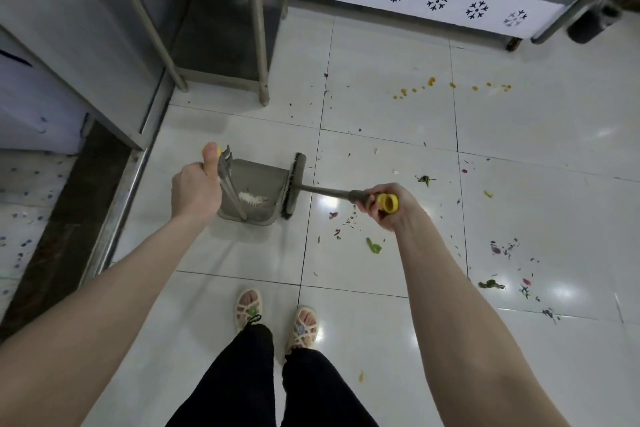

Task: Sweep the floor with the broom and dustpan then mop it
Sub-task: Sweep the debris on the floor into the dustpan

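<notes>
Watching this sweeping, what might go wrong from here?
The yellow bits lie far from the dustpan; the broom may miss them, or smear them if soft.
The green leaf lies near the sandals; it might get trodden on and spread.
The left hand holds the dustpan by its long handle alone; if it tips, the white scraps inside may spill.

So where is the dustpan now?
In the head view, the dustpan sits on the floor left of centre, by the left hand, the broom at its right edge.

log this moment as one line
sweeping | left hand grips dustpan | right hand grips broom | broom at dustpan mouth | scraps on floor
</notes>
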{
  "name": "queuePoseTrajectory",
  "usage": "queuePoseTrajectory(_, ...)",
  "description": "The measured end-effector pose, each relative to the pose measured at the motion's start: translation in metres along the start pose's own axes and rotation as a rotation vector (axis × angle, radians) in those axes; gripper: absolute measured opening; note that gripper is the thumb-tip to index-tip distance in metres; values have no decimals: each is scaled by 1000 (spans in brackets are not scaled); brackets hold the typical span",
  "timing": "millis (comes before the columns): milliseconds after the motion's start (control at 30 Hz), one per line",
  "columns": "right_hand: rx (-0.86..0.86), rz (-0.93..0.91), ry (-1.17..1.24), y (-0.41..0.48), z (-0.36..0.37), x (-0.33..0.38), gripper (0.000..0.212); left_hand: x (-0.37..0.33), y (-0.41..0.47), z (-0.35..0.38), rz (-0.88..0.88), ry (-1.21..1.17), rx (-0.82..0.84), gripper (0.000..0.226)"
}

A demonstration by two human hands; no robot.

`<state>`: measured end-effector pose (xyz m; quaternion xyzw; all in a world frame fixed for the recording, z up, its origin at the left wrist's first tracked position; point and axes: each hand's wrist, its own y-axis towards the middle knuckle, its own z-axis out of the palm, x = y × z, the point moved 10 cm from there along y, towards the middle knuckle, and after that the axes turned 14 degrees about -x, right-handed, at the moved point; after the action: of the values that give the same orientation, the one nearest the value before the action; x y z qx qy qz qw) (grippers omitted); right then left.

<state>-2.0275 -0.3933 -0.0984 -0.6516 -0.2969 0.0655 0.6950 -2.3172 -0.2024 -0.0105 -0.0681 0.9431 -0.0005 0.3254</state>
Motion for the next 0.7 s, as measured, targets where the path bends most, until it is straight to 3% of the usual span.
queuePoseTrajectory(533, 63, 114, 67, 31, 196, 25, 11, -16, 174, -12, 27, 5, 42, 67)
queuePoseTrajectory(700, -67, 113, 66, 43, 196, 36, 8, -21, 202, 16, 74, 20, 129, 74)
